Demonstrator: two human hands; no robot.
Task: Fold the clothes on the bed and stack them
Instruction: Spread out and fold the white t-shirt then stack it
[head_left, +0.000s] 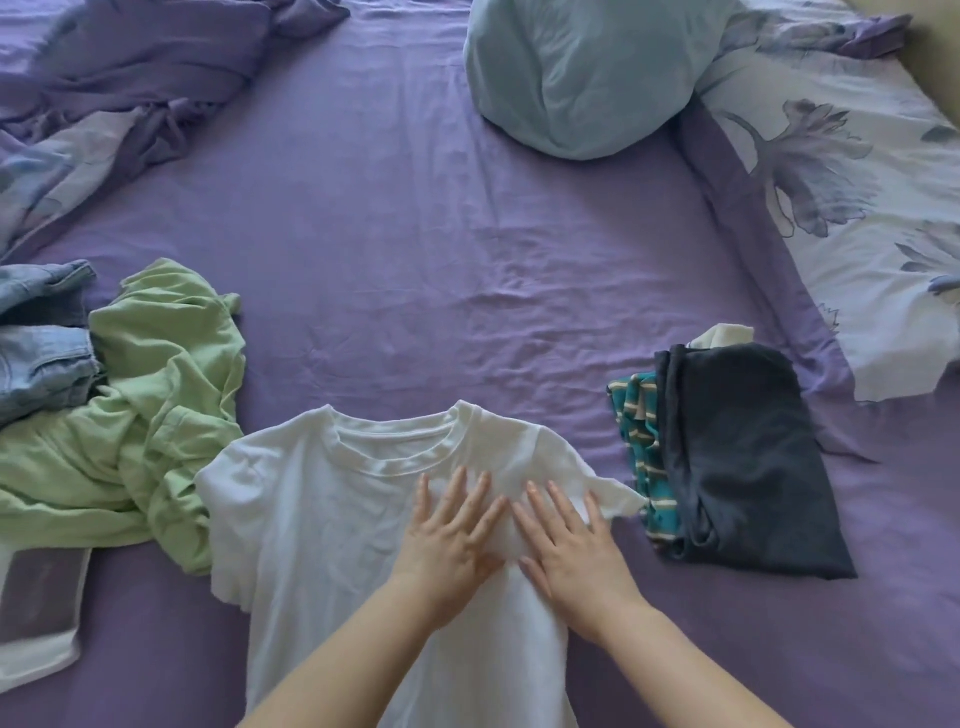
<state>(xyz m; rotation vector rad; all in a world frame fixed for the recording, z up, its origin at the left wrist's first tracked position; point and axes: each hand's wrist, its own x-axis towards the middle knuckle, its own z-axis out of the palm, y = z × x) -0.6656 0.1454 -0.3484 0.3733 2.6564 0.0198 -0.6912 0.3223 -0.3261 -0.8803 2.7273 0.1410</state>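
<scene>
The white T-shirt (322, 519) lay flat on the bed (415, 260), collar away from me, at the near middle of the purple sheet. I had both hands on its chest just below the neckline: my left hand (449, 540) and right hand (574, 561) pressed palm-down side by side, fingers (558, 499) spread and flat, grasping nothing. The shirt's right sleeve stuck out to a point that nearly touched the folded stack (737, 462) beside it, where a dark grey garment sat on top of a teal striped piece (641, 441), with a bit of cream cloth peeking out at the far edge. On the other side, the shirt's left shoulder touched a crumpled green shirt (150, 415), which spilled over a bundle of blue denim (41, 353) at the left edge of the view. A white mesh bag (36, 613) lay near the green shirt, close to the bed's near-left corner. Beyond the collar the sheet stretched open and wrinkled, with broad free room up to a pale blue pillow (582, 78) at the far side. A rumpled duvet (119, 88) crowded the far left, and a floral pillow (857, 208) lined the right edge, just beyond the stack.
</scene>
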